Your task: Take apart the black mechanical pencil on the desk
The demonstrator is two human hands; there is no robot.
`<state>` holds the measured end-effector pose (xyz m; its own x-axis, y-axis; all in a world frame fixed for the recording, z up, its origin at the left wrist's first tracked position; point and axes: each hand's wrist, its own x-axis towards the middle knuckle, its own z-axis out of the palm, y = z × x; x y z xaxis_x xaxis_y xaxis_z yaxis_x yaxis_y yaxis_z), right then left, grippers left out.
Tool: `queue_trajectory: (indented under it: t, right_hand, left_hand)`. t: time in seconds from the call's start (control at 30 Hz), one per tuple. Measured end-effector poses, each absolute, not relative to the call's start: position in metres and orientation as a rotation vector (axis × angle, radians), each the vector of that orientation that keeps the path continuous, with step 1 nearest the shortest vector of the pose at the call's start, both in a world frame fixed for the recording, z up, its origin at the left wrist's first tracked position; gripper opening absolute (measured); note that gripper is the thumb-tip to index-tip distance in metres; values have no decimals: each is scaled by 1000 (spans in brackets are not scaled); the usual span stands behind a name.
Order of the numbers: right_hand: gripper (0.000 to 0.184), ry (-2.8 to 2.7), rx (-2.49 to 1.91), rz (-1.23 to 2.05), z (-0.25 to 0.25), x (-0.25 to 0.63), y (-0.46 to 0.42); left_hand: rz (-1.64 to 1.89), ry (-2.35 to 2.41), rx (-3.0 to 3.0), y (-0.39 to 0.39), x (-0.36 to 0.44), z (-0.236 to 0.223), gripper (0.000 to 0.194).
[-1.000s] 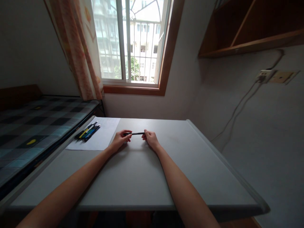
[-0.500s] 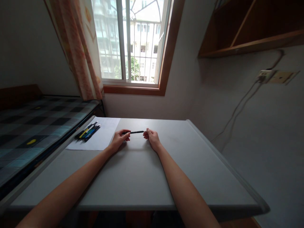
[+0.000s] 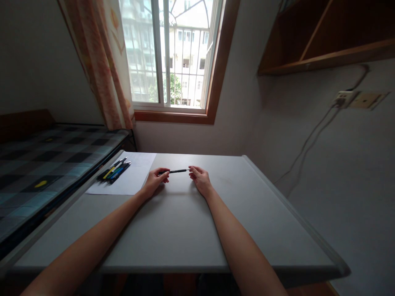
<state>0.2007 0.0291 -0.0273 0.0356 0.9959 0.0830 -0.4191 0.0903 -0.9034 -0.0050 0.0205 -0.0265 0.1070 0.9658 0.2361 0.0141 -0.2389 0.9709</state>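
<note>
A slim black pen (image 3: 177, 171) is held level just above the white table, between my two hands. My left hand (image 3: 155, 179) is closed around its left end, thumb and fingers pinching the barrel. At the other end, my right hand (image 3: 199, 179) has thumb and forefinger pinched at a thin tip that sticks out of the barrel; the fingertips hide where it ends. Left of my left hand, a bundle of several pens (image 3: 114, 170), black, yellow, white and blue, lies on a sheet of white paper (image 3: 135, 181).
The white table (image 3: 173, 230) has a raised edge on each side. A bed (image 3: 61, 152) with a checked cover stands along its left. Beyond are a barred window (image 3: 185, 61) and a curtain (image 3: 105, 65). A socket with cables (image 3: 344, 98) is on the right wall, below a wooden shelf (image 3: 327, 55).
My right hand has shifted slightly to the right, and its wrist has turned a little. My left hand and the pen have stayed in place.
</note>
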Motion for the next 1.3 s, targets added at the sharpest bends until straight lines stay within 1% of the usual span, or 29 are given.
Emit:
queue_trajectory:
  t: [0.13, 0.6, 0.73, 0.83, 0.93, 1.13, 1.3]
  right_hand:
    - [28, -891, -822, 1326, -28, 201, 30]
    - [34, -935, -858, 1261, -32, 200, 31]
    - [33, -1008, -904, 1148, -33, 199, 32]
    - [29, -1098, -956, 1020, -31, 198, 32]
    - [26, -1124, -985, 965, -29, 199, 32]
    - [27, -1138, -1003, 955, -29, 199, 32]
    - [30, -1065, -976, 1011, -27, 201, 29]
  left_hand:
    - [1298, 1010, 1448, 21, -5, -27, 41]
    - [1290, 1056, 1464, 20, -5, -26, 45]
    - [1301, 1041, 1459, 20, -5, -26, 43]
    - [1303, 1061, 1461, 21, -4, -26, 44]
    - [1305, 1076, 1458, 21, -4, -26, 45]
    - [1303, 1040, 1453, 22, -5, -27, 43]
    - [1314, 1039, 1456, 20, -5, -26, 43]
